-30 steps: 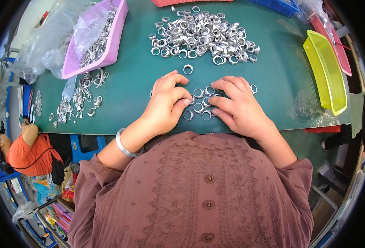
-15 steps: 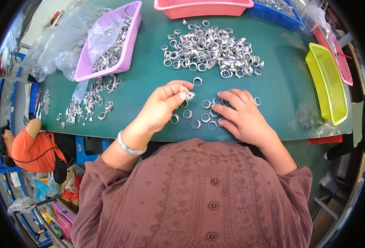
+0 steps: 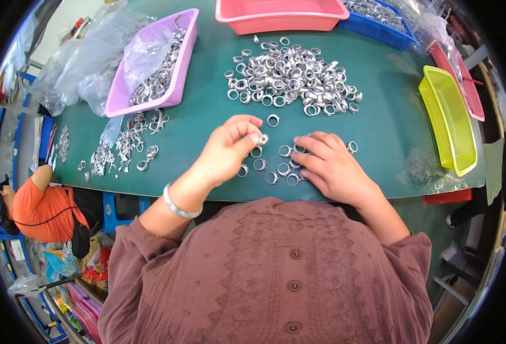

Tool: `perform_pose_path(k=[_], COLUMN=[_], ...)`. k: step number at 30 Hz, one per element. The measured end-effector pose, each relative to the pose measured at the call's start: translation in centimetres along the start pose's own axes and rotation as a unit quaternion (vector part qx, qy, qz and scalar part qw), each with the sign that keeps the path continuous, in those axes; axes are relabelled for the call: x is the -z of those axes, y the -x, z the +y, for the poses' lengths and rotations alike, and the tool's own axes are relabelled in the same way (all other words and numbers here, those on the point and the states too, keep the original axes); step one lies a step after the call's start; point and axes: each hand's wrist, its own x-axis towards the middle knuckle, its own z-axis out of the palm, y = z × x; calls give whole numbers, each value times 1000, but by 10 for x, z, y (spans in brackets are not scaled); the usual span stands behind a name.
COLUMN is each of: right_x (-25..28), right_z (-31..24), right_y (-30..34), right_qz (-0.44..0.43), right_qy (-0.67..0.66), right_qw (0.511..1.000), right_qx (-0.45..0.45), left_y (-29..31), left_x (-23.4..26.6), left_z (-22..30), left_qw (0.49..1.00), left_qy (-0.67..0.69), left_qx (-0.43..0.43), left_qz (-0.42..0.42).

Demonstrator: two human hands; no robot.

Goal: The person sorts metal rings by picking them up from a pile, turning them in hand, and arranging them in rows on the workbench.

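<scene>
My left hand [image 3: 230, 150], with a pale bangle on its wrist, pinches a silver ring [image 3: 263, 139] between thumb and fingertips just above the table. My right hand [image 3: 334, 163] rests palm down, fingers spread, its fingertips touching or covering some loose rings [image 3: 283, 169] on the green table. Several more rings lie between the two hands, and one single ring [image 3: 273, 120] sits a little farther off. Beyond it a large heap of silver rings [image 3: 293, 74] spreads over the table. What lies under my right fingers is partly hidden.
A purple basket [image 3: 185, 71] of metal pieces and a plastic bag stands left, with small metal parts [image 3: 128, 137] beside it. A pink basket [image 3: 281, 24] and a blue basket [image 3: 373, 30] stand at the back, a yellow-green basket [image 3: 448, 120] right. A person in orange [image 3: 52, 206] is at far left.
The view has shifted slightly. The ring in my left hand has turned a little between the fingertips. My right hand stays over the same loose rings.
</scene>
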Motion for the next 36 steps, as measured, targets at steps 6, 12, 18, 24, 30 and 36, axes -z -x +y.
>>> perform_pose_path(k=[6, 12, 18, 24, 30, 36], right_x=[12, 15, 7, 8, 15, 10], right_z=[14, 34, 44, 49, 53, 53], right_y=[3, -17, -30, -26, -25, -25], right_qz=[-5, 37, -9, -29, 16, -11], right_qy=[-11, 92, 125, 92, 8, 45], right_qw=[1000, 987, 984, 988, 988, 991], right_qx=[-11, -126, -123, -122, -155, -128], left_y=[7, -15, -42, -45, -43, -40], left_x=[-8, -11, -18, -12, -8, -6], left_z=[-2, -2, -3, -13, -11, -6], left_qw=[889, 881, 870, 910, 904, 895], left_qy=[-372, -406, -473, -386, -388, -397], left_qx=[-260, -227, -118, -139, -178, -202], left_qz=[-57, 79, 77, 53, 28, -14])
